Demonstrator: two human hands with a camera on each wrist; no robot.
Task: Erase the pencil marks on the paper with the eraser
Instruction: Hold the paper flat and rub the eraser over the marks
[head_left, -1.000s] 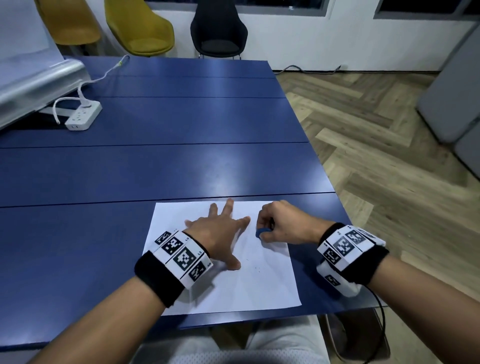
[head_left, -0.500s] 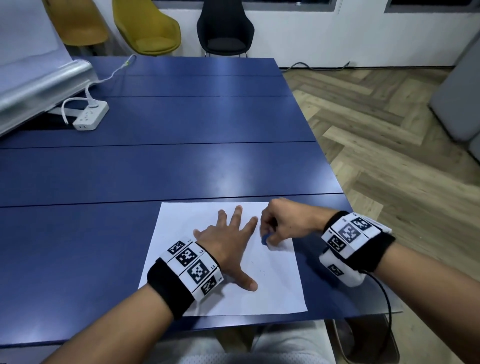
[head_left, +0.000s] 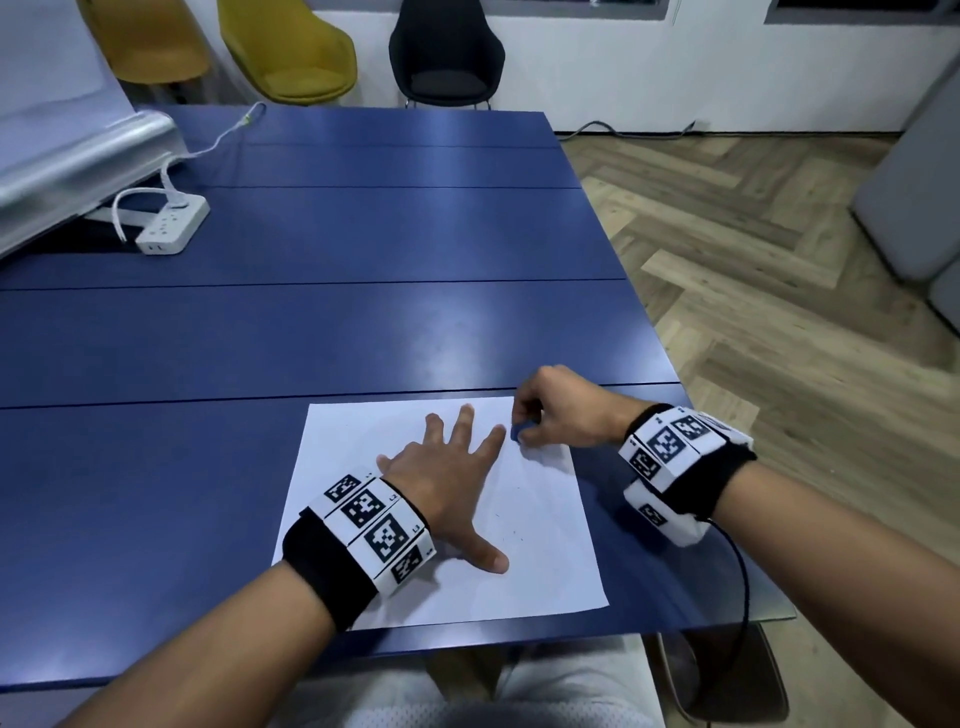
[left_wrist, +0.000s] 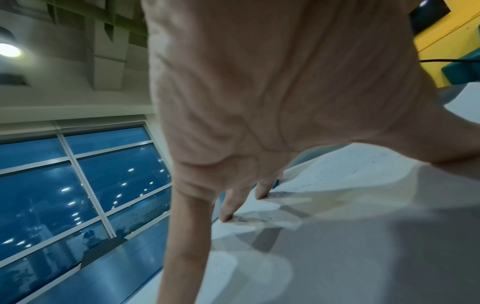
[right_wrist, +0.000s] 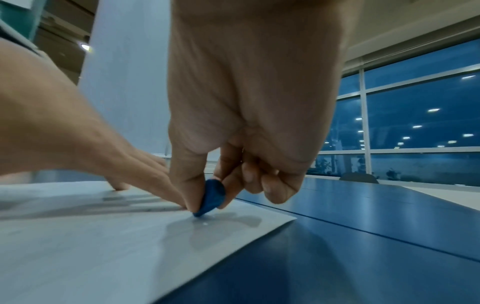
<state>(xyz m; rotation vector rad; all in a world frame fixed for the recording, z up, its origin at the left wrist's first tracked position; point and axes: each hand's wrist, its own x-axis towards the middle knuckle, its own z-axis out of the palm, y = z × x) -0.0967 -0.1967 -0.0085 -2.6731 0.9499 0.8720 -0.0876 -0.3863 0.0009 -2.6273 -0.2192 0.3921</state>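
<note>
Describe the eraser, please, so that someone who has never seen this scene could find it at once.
On the blue table lies one white paper, near the person. At its far right corner the right hand pinches the eraser. It is small, blue, rounded, with its tip on the sheet.

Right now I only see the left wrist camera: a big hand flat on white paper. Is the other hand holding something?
Observer: Yes. The right hand pinches a blue eraser between its thumb and fingers.
Child: Is it touching the paper?
Observer: Yes. The right wrist view shows its tip down on the paper, close to the far right corner.
Child: What else is on the table?
Observer: In the head view, a white power strip lies at the far left of the blue table.
</note>
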